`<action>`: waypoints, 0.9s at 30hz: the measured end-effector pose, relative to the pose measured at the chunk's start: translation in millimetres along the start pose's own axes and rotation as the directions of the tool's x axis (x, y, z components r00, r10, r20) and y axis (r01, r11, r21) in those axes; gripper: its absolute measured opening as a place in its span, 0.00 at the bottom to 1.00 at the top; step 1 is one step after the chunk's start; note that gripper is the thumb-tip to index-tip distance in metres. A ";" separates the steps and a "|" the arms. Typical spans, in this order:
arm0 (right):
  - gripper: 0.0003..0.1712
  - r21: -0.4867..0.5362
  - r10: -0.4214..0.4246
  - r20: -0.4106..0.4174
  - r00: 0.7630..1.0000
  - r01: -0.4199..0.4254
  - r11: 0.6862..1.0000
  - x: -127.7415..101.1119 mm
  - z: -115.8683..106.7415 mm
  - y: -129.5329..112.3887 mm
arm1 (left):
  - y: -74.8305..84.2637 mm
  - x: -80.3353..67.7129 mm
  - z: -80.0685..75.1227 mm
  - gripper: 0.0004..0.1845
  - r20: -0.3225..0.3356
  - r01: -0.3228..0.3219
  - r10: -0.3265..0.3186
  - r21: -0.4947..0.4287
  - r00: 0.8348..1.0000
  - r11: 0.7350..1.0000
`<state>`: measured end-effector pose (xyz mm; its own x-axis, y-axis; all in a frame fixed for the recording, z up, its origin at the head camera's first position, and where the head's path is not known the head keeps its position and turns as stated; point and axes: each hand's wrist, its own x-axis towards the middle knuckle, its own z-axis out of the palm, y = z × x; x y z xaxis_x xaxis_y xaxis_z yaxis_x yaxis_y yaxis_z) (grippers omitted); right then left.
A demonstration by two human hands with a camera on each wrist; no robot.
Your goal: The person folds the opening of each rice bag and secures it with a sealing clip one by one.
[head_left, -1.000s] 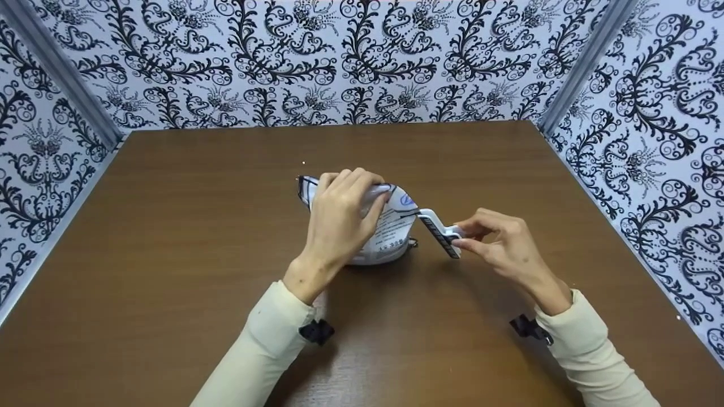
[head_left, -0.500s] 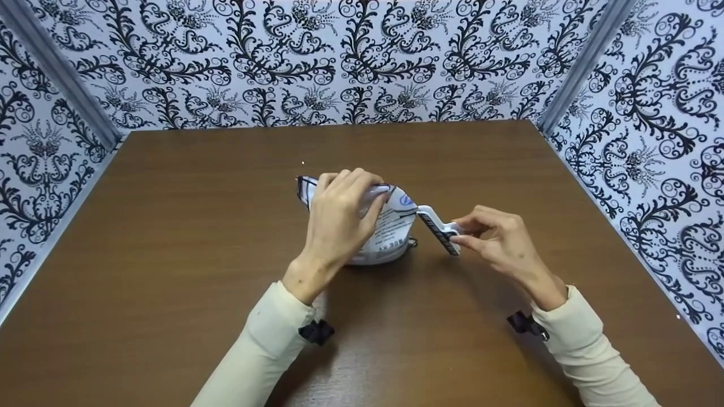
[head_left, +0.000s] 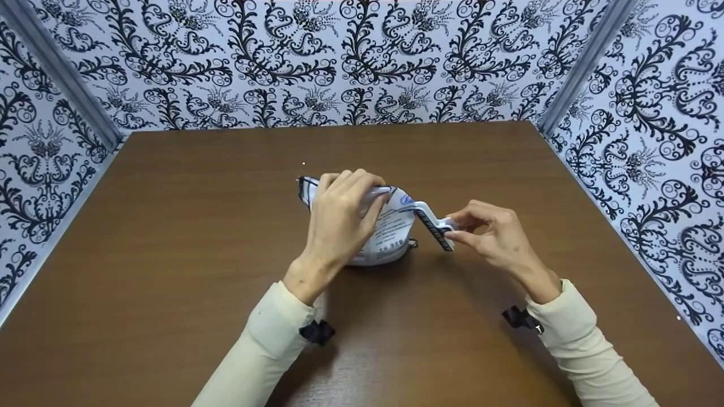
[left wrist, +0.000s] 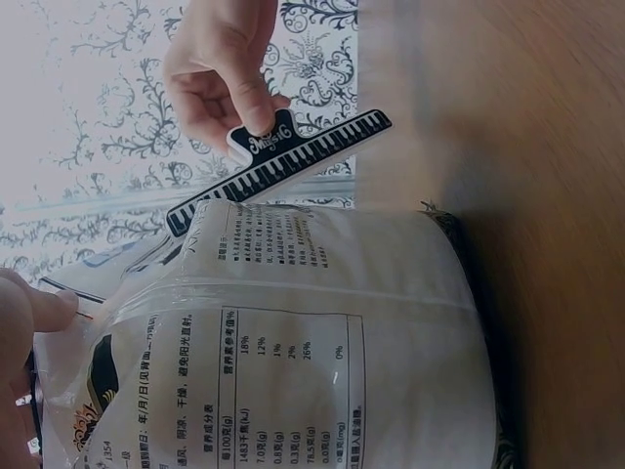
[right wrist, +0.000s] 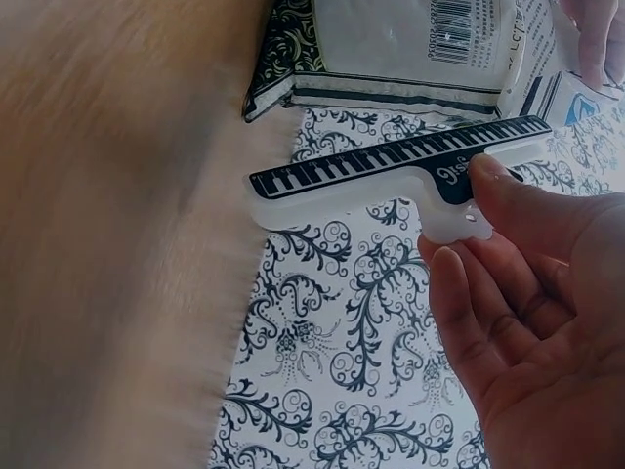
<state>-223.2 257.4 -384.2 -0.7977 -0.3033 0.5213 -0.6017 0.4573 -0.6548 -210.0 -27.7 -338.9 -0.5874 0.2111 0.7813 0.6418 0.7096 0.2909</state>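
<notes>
Your left hand (head_left: 339, 217) grips the top of the white bag (head_left: 390, 232), which stands on the brown tabletop (head_left: 169, 237). Your right hand (head_left: 492, 237) pinches the piano-key clip (head_left: 432, 226) at the bag's right edge. Patterned walls (head_left: 339, 62) surround the tabletop.

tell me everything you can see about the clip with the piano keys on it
The clip is a long, narrow white plastic bar with a black piano-keyboard strip printed along one face and a rounded tab bearing script lettering. The right hand pinches that tab between thumb and fingers, holding the clip tilted above the table. Its far end meets the top corner of the bag, which the left hand holds.
</notes>
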 end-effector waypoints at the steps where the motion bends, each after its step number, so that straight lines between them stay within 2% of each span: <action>1: 0.14 0.000 -0.005 0.002 1.000 0.005 1.000 0.7 0.1 0.5 | 0.1 0.1 0.0 0.05 -0.002 -0.002 0.002 -0.001 1.000 1.000; 6: 0.15 -0.011 0.012 0.021 1.000 -0.011 1.000 2.2 0.3 2.7 | 0.0 0.6 -0.2 0.05 0.004 -0.003 0.003 0.001 1.000 1.000; 14: 0.14 0.021 0.116 0.051 0.992 -0.117 0.993 1.6 2.7 1.7 | -2.2 0.5 -3.0 0.06 0.028 0.011 -0.011 -0.005 1.000 1.000; 23: 0.19 0.066 0.133 0.017 0.991 -0.134 0.989 0.7 6.9 -0.2 | -3.9 0.3 -4.3 0.07 0.048 0.007 -0.007 -0.008 0.999 1.000; 27: 0.17 0.058 0.098 0.000 0.995 -0.098 0.994 0.4 7.1 0.9 | -3.5 1.0 -3.8 0.06 0.046 0.007 -0.007 -0.011 0.999 1.000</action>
<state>-224.3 251.8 -388.4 -0.8528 -0.2572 0.4546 -0.5222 0.4354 -0.7333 -211.0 -32.6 -337.1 -0.6135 0.2367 0.7534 0.6427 0.7040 0.3022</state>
